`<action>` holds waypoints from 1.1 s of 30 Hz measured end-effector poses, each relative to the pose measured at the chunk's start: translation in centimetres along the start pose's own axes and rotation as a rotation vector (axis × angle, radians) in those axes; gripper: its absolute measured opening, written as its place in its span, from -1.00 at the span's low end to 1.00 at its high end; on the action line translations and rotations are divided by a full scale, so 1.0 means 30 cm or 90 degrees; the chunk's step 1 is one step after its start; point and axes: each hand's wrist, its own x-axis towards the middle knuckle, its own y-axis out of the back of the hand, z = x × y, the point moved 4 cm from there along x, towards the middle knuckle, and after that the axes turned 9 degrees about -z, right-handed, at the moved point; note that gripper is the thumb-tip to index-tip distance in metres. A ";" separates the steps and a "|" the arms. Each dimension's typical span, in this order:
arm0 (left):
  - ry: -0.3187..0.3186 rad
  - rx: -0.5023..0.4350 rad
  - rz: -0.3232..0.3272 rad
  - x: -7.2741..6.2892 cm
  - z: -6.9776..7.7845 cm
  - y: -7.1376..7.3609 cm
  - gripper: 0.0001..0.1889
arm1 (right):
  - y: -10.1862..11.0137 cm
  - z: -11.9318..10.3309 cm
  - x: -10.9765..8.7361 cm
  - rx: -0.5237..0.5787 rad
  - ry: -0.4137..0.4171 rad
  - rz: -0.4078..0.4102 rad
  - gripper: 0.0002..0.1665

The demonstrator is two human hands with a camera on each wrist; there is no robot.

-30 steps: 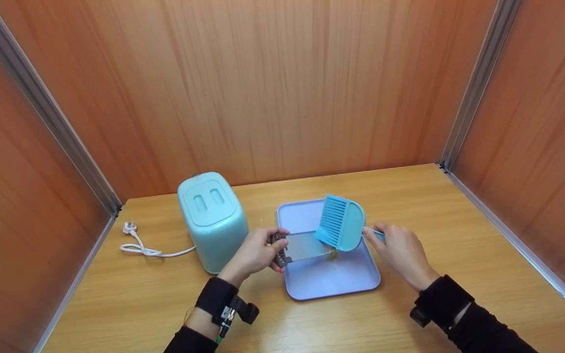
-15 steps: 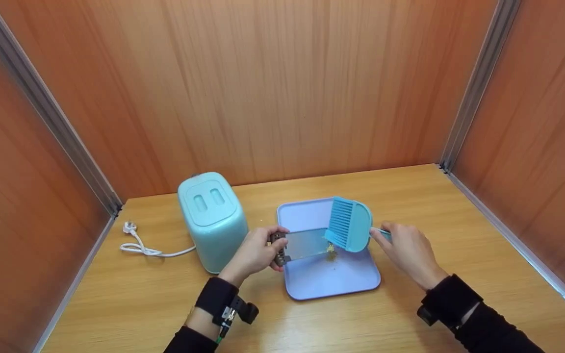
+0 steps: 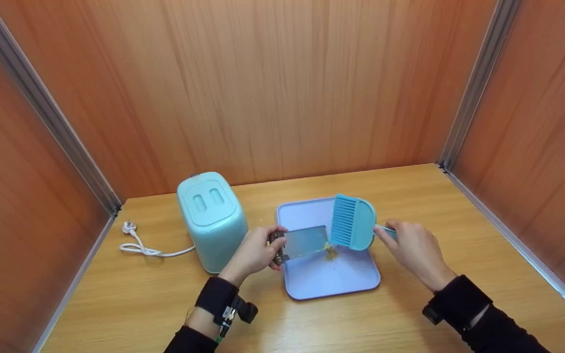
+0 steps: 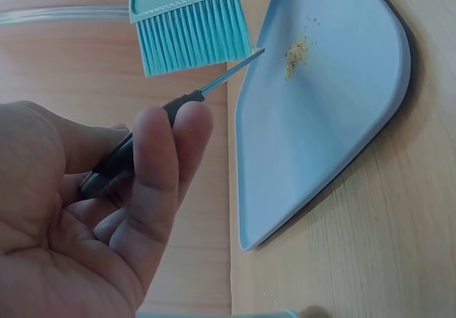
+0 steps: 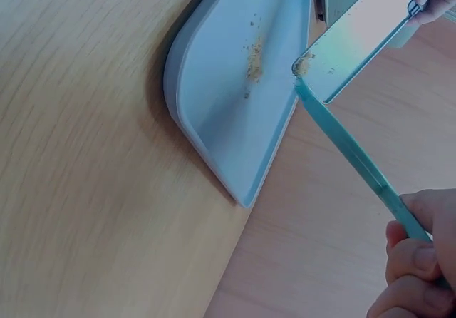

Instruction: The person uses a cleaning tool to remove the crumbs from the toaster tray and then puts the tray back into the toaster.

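Note:
My left hand (image 3: 255, 251) pinches the dark end of a flat metal crumb tray (image 3: 306, 242), held above a lilac plastic tray (image 3: 334, 285). A turquoise brush (image 3: 365, 223) is in my right hand (image 3: 416, 251), gripped by its thin handle. Its bristles meet the far right edge of the crumb tray. On that edge, in the right wrist view, sits a small clump of yellowish crumbs (image 5: 303, 65). More crumbs (image 4: 296, 55) lie scattered in the lilac tray below. Most of the brush handle is hidden by the right hand's fingers.
A mint-green toaster (image 3: 216, 235) stands left of the lilac tray, close to my left hand. Its white cord and plug (image 3: 142, 249) lie on the wooden table (image 3: 115, 304) farther left. Wood-grain panels (image 3: 282, 98) enclose the back and sides.
My right hand and the brush have moved right, sweeping toward the crumb tray's end. More crumbs now show in the lilac tray. The crumb tray has tilted slightly; my left hand is nearly still.

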 end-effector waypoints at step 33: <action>-0.006 -0.081 0.002 0.001 0.016 -0.022 -0.67 | -0.118 -0.151 -0.026 0.270 -0.009 -0.102 -0.60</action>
